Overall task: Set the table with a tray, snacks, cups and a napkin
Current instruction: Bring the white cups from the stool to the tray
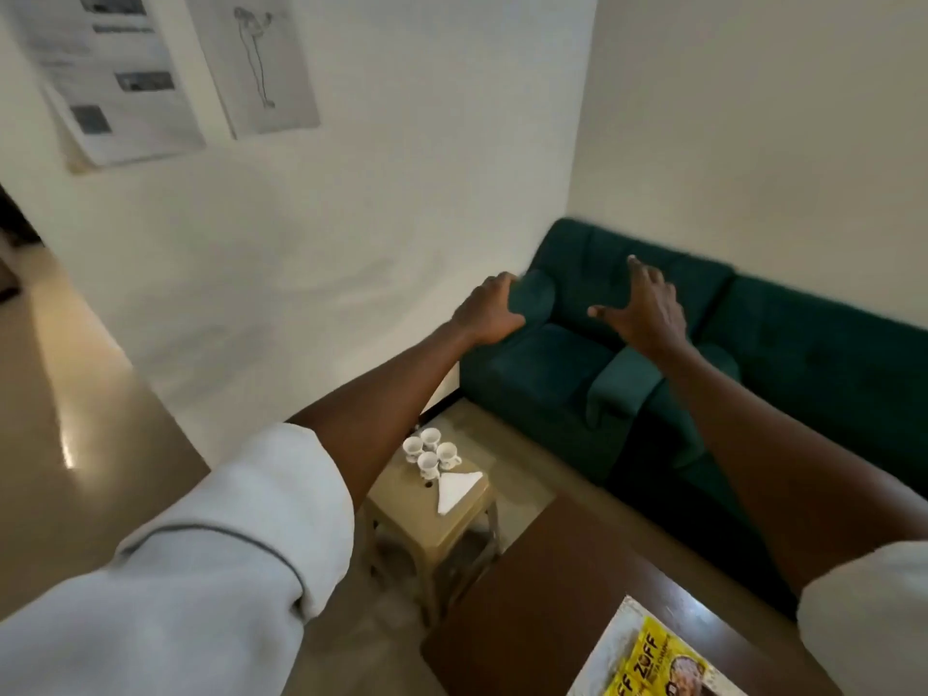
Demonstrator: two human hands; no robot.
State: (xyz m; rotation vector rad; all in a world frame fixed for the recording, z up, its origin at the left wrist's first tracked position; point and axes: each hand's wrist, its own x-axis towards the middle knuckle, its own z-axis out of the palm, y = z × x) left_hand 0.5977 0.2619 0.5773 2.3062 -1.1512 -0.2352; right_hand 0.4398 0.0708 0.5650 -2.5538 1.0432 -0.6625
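Several white cups (431,453) stand close together on a beige plastic stool (427,532) low in the middle. A folded white napkin (457,489) lies beside them on the same stool. At the bottom right a light tray (610,655) holding yellow snack packets (653,663) rests on a dark brown table (532,610). Both my arms are stretched forward, high above these things. My left hand (489,311) has its fingers curled, with nothing seen in it. My right hand (648,308) has its fingers spread and holds nothing.
A dark green sofa (783,364) runs along the right wall behind my hands, with an armrest (622,381) between its seats. Posters (115,77) hang on the white wall at the left. Shiny floor (65,394) stretches away at the far left.
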